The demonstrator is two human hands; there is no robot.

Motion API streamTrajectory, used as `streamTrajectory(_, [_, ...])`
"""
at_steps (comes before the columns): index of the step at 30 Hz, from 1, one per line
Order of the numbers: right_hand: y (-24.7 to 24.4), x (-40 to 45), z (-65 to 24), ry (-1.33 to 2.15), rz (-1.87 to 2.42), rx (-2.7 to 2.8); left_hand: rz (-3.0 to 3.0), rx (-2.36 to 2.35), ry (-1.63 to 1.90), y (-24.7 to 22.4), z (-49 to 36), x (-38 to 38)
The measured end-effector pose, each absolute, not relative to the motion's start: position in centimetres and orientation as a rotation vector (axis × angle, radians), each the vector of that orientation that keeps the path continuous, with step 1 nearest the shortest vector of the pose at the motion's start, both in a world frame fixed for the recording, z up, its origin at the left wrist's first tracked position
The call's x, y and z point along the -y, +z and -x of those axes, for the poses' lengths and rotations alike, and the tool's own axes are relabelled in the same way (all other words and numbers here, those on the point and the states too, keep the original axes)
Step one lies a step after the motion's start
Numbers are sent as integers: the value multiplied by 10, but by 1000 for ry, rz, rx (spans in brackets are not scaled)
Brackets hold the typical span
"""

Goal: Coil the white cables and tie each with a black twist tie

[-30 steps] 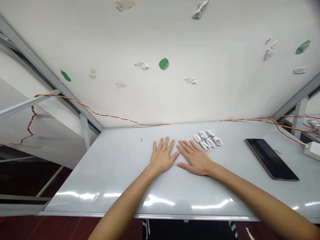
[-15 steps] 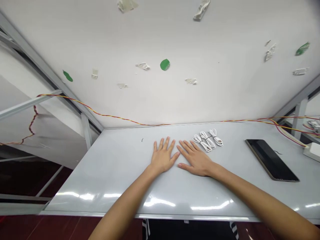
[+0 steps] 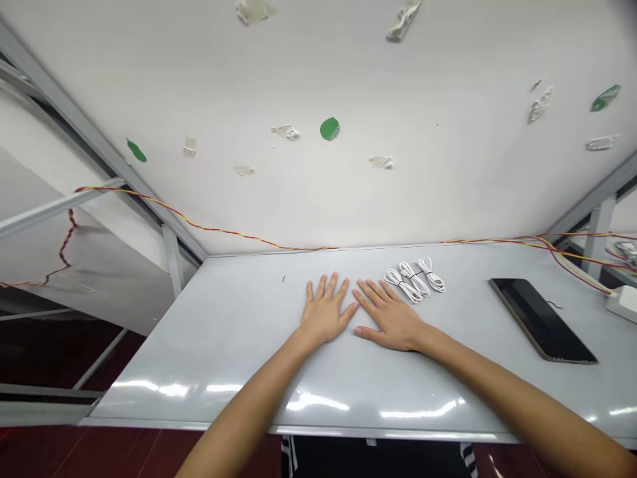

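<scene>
My left hand (image 3: 324,313) lies flat on the glossy grey table (image 3: 213,332), palm down with its fingers spread. Beside it my right hand (image 3: 391,315) rests in the same way, fingers apart and angled toward the left. The two hands sit close together, and nothing is held in either. Just beyond the right hand are three bundled white cables (image 3: 414,280), each coiled and bound with a thin dark tie.
A black phone or tablet (image 3: 542,320) lies at the right, by a thin dark strip (image 3: 555,305). A white power strip (image 3: 623,302) is at the right edge. Red and yellow twisted wires (image 3: 233,232) run along the white wall (image 3: 328,192). A small dark tie (image 3: 284,279) lies left.
</scene>
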State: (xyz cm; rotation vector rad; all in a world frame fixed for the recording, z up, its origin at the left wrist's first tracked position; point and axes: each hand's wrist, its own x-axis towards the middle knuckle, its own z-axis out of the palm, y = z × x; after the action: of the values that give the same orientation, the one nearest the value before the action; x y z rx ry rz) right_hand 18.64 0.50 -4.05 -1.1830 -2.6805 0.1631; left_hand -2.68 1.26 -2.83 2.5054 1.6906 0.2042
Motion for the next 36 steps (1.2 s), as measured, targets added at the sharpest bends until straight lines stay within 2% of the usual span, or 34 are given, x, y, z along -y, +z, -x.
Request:
streamTrajectory(10, [-41, -5, -186, 152, 1182, 2689, -2518, -1727, 144, -29, 26, -13])
streamTrajectory(19, [-41, -5, -186, 130, 1186, 2686, -2495, -1680, 311, -33, 27, -14])
streamTrajectory(29, [-36, -3, -184, 132, 1188, 2675, -2507, -1704, 194, -28, 27, -13])
streamTrajectory(33, [-26, -10, -194, -66, 1239, 2391, -2488, -1690, 320, -26, 27, -14])
streamTrajectory(36, [-16, -23, -219, -278, 1479, 1982, -2445, -1714, 633, -22, 27, -16])
